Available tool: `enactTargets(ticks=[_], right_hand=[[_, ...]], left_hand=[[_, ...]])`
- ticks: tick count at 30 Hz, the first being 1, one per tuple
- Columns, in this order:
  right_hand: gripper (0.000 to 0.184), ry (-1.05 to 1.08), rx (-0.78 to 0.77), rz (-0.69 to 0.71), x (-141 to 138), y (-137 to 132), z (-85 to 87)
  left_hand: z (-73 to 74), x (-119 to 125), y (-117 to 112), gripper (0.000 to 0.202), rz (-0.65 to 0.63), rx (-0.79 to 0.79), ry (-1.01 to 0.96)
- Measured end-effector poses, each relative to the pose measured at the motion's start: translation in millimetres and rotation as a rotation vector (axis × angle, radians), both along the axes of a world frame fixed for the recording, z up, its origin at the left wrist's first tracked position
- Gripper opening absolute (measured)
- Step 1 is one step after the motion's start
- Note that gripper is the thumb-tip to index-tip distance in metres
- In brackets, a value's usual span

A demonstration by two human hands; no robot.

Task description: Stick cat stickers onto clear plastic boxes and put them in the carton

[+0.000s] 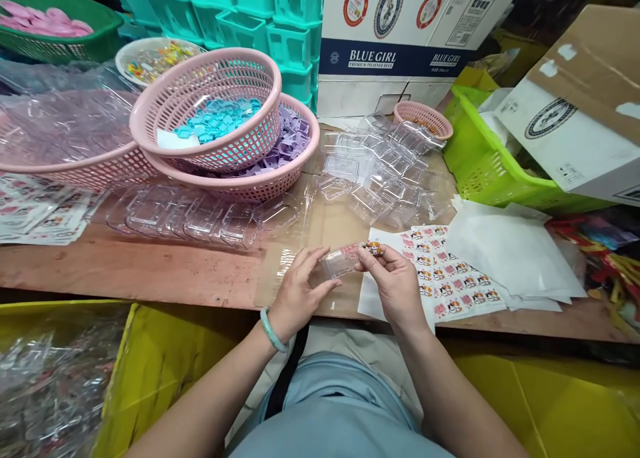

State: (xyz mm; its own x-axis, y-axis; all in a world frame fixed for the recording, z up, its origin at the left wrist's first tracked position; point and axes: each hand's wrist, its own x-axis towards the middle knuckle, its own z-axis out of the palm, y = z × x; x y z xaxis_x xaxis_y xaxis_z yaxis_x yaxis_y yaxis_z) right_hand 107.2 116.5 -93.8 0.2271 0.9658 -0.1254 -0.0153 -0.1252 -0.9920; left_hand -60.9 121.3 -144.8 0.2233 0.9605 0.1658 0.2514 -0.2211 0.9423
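Note:
A small clear plastic case (pixel 342 263) with red print along its upper edge is held low over the bench. My left hand (pixel 299 290), with a pale green bangle at the wrist, grips its left end between thumb and fingers. At the other end, my right hand (pixel 396 281) pinches a cat sticker (pixel 373 247) close against the case; whether it is stuck down I cannot tell. Just right of that hand lies a sheet of cat stickers (pixel 445 271). Beyond the hands is a pile of clear plastic cases (pixel 387 168).
Pink baskets (pixel 295 178) of purple and blue pieces stand at the left, behind a row of clear cases (pixel 185 215). White backing sheets (pixel 515 251) lie at the right. A lime green basket (pixel 493 171), a beer carton (pixel 387 45) and turquoise bins (pixel 245 31) stand behind.

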Motion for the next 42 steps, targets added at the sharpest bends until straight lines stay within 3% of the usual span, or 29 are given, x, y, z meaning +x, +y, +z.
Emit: enactTargets(ticks=[5, 8, 14, 42], right_hand=[[0.02, -0.091, -0.024, 0.018, 13.1, -12.4, 2.9], [0.018, -0.096, -0.039, 0.026, 15.1, -22.8, 3.9], [0.023, -0.041, -0.083, -0.077, 14.9, -31.1, -4.4], [0.026, -0.047, -0.096, -0.07, 15.4, -24.1, -7.9]], left_hand=[[2.9, 11.2, 1.1, 0.052, -0.123, -0.158, -0.132], [2.8, 14.2, 2.0, 0.051, -0.15, -0.175, -0.144], [-2.8, 16.1, 3.0, 0.06, -0.164, -0.181, -0.127], [-3.7, 17.4, 4.9, 0.061, -0.159, -0.201, -0.167]])
